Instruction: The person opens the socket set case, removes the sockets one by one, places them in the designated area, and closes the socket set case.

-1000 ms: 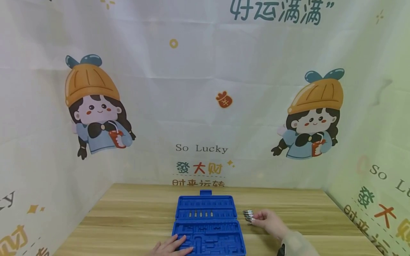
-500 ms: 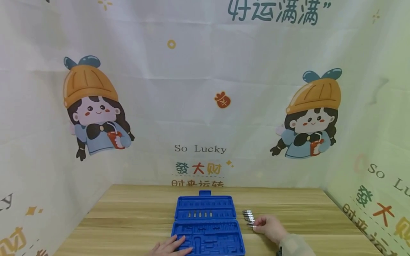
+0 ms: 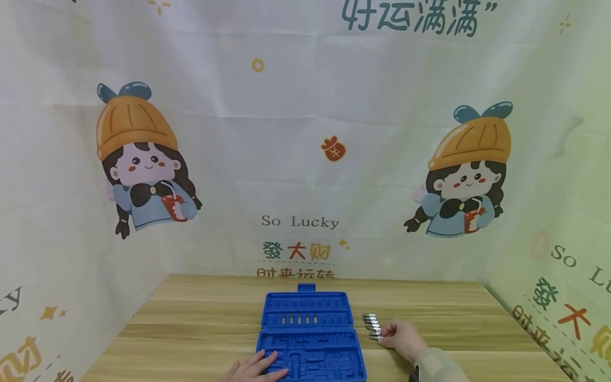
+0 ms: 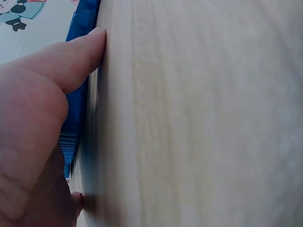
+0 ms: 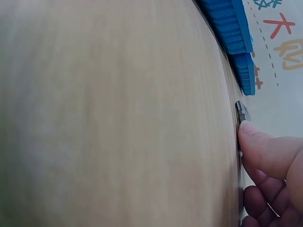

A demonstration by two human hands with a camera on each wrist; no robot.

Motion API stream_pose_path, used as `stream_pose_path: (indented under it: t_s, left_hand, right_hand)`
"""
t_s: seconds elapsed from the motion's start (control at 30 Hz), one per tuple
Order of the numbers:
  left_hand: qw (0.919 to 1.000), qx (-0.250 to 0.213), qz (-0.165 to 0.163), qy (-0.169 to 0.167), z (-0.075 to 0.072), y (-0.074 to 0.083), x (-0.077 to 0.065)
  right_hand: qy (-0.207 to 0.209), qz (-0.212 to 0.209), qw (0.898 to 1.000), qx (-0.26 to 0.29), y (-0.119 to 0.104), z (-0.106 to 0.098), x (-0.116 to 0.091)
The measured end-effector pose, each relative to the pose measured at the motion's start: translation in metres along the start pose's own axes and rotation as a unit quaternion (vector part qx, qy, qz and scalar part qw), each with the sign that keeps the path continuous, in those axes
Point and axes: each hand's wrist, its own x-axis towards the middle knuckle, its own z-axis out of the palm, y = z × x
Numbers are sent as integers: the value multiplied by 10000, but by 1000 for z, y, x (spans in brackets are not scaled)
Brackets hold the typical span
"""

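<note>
A blue plastic tool case (image 3: pixel 312 356) lies open on the wooden table, its lid folded back with several small bits (image 3: pixel 299 320) standing in a row in it. My left hand (image 3: pixel 253 367) rests on the case's near left part, fingers spread; in the left wrist view the thumb (image 4: pixel 71 59) lies along its side. Right of the case, several silver bits (image 3: pixel 369 320) lie side by side in a row. At the row's near end my right hand (image 3: pixel 404 340) pinches one metal screwdriver bit (image 5: pixel 242 110) between thumb and fingers, low at the table.
Moulded slots (image 3: pixel 324 366) fill the near half of the case. A printed cloth (image 3: pixel 229 159) hangs behind the table (image 3: pixel 191 318) and along both its sides.
My right hand has shifted slightly toward me, along the row, and the nearest bit now lies lined up with the others. The left hand has stayed on the case.
</note>
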Motion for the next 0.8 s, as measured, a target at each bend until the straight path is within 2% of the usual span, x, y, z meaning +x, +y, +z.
stream_pose_path:
  t_s: [0.17,0.37,0.6,0.8]
  left_hand:
    - [9999,-7,36,-119,-2,-1,0]
    - [9998,-5,-3,-182,-4,1,0]
    - [9999,-39,14,-167,-5,2,-1]
    - [9999,33,148,-18,-2,-2,-2]
  right_hand:
    - [-74,-99,9999,120,4,-1,1]
    - [-154,51,9991,390,0,-5,3]
    - [-273,381,9983,344,-38,-2,14]
    - [-538,378,9952,730,-71,18,28]
